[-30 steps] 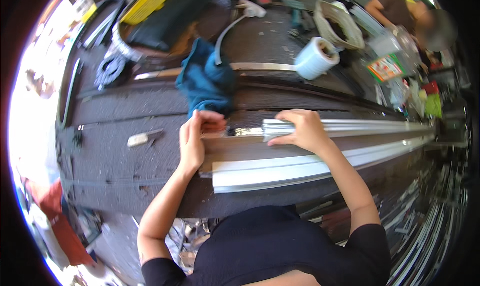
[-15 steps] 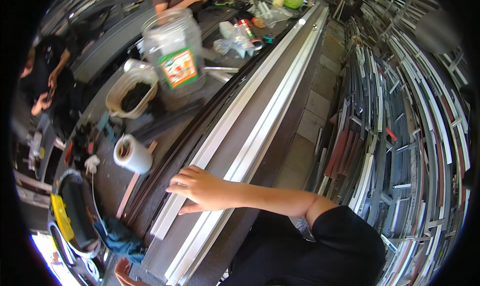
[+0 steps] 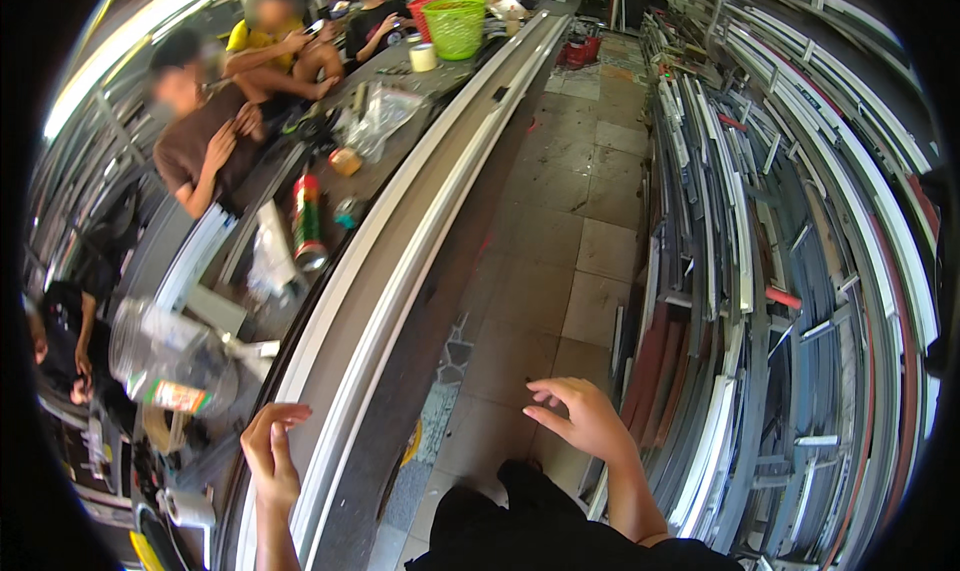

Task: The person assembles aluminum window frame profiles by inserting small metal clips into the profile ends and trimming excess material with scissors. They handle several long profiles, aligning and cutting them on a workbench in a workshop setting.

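The left hand is hovering over or resting on two long, straight white profiles, contact being unclear; its fingers are curling loosely, thumb apart, gripping nothing visible. The profiles are lying lengthwise along the dark brown workbench. The right hand is hanging above the tiled grey-beige floor, empty, its bent fingers parting from the thumb.

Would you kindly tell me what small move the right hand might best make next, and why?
Perhaps move the right hand left toward the nearer long white profile: it looks empty and hangs over the floor, while the left hand is by the other profile, though contact there is unclear.
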`<state>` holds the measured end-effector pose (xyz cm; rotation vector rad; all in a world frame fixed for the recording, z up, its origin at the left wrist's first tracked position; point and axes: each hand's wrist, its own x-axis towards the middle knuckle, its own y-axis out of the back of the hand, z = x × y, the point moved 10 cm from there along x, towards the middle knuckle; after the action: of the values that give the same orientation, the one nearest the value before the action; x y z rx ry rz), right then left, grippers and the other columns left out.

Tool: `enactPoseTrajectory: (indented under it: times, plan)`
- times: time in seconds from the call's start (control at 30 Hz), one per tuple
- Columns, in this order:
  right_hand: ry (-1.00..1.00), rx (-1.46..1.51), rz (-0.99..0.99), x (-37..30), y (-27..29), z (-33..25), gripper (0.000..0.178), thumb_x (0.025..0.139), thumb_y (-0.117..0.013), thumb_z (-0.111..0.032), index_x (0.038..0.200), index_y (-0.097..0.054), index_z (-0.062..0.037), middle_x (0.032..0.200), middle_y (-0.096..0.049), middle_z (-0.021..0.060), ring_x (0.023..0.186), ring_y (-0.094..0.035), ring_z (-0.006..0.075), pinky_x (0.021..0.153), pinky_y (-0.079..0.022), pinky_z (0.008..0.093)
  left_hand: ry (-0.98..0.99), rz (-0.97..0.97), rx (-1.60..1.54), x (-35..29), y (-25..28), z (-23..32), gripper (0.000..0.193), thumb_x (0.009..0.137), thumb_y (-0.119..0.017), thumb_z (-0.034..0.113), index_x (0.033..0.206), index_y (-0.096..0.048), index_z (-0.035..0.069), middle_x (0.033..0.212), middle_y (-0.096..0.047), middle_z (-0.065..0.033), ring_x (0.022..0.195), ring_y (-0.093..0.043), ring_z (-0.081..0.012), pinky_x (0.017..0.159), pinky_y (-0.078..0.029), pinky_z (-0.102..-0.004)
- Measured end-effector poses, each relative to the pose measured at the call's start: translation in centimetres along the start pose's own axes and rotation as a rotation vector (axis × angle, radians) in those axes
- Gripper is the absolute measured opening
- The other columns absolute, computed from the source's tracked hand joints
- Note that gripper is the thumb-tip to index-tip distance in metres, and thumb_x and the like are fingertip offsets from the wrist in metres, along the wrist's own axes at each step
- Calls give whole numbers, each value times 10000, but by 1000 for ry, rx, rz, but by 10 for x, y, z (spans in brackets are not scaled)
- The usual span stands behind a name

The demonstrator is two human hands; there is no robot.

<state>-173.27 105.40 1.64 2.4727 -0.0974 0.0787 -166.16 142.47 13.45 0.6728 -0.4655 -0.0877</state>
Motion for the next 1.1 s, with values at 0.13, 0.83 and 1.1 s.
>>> enactPoseTrajectory:
  times: [0.13,0.83,1.1]
  plan:
    - [-74,25,-42,58,64,75,436,919,-756,-389,1190,-717,-50,1006,-750,119,908,-694,274,842,-535,378,-105,-139,-46,129,-110,36,575,1105,-379,392,973,-718,-54,904,-736,-156,832,-708,-253,745,-516,-341]
    - [-712,-101,273,471,462,565,444,885,-789,-359,1120,-729,13,889,-745,206,800,-739,313,712,-558,397,-255,-348,131,977,-736,61,376,1043,-586,349,1077,-735,6,902,-756,-105,854,-709,-179,809,-542,-349]
    - [-537,-309,198,797,689,654,458,894,-776,-377,1136,-721,7,935,-746,193,854,-732,337,755,-555,417,-172,-265,119,1231,-879,68,295,1034,-591,237,1108,-725,-15,898,-752,-103,815,-686,-168,770,-541,-318]
